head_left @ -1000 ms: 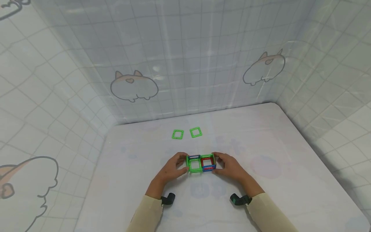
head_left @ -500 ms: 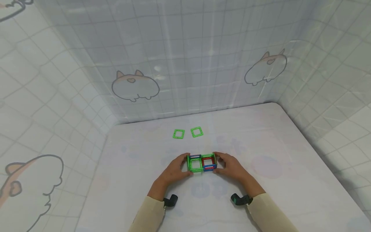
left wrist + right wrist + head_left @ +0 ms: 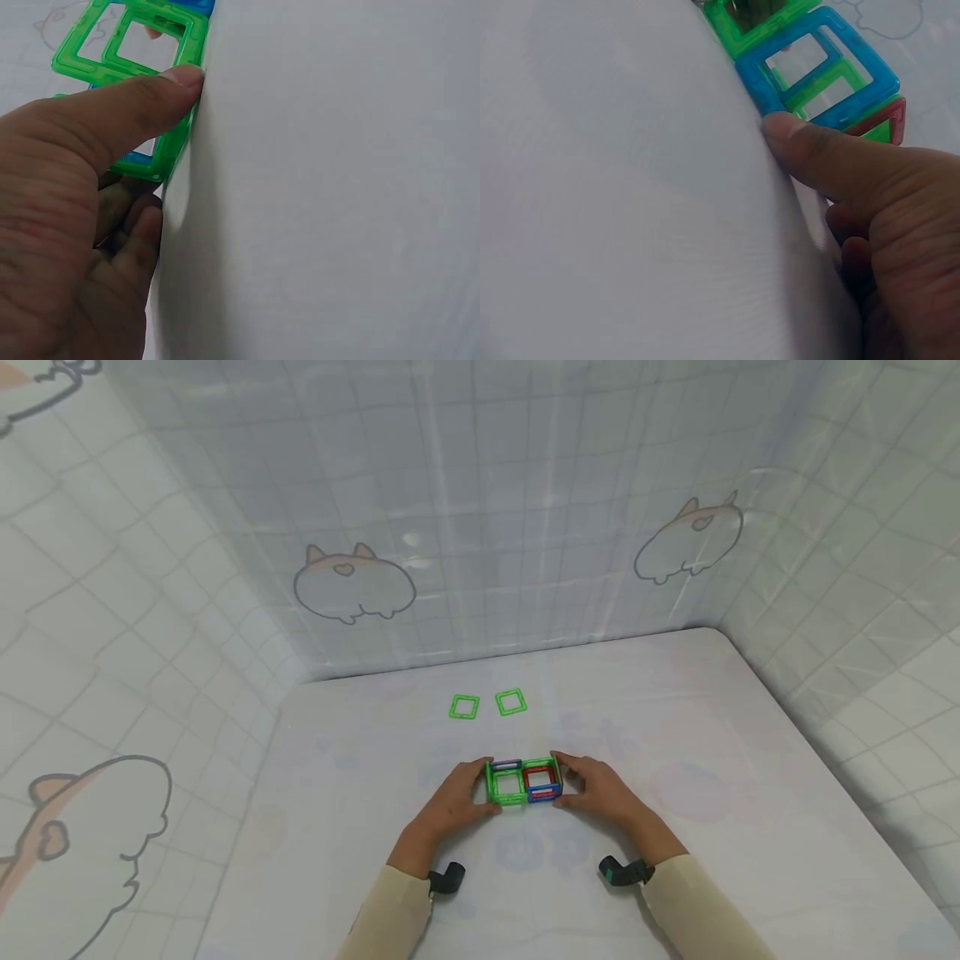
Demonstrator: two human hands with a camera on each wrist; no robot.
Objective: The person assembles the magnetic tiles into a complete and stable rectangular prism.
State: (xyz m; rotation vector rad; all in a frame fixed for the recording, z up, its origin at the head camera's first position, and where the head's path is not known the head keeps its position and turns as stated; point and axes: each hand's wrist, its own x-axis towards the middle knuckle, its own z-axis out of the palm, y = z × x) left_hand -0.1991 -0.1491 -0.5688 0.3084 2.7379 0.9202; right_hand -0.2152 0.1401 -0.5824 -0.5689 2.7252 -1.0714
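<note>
A low open-topped box of magnetic tiles sits on the table between both hands, two square cells side by side. Green tiles form most of its left cell; a red square lies in the floor of the right cell, with a blue tile in front. My left hand holds the left end, its thumb at the front corner of a green tile. The right hand grips the other end, thumb against the bottom corner of the blue tile. In the wrist views, the other fingers are partly hidden.
Two loose green square tiles, a left one and a right one, lie flat beyond the box. White cloth covers the table. Sheets with a grid pattern stand at the back and both sides.
My left thumb has slid slightly toward the front of the box's left corner. The right hand keeps its hold. Box and loose tiles appear unmoved apart from a small shift of the view.
</note>
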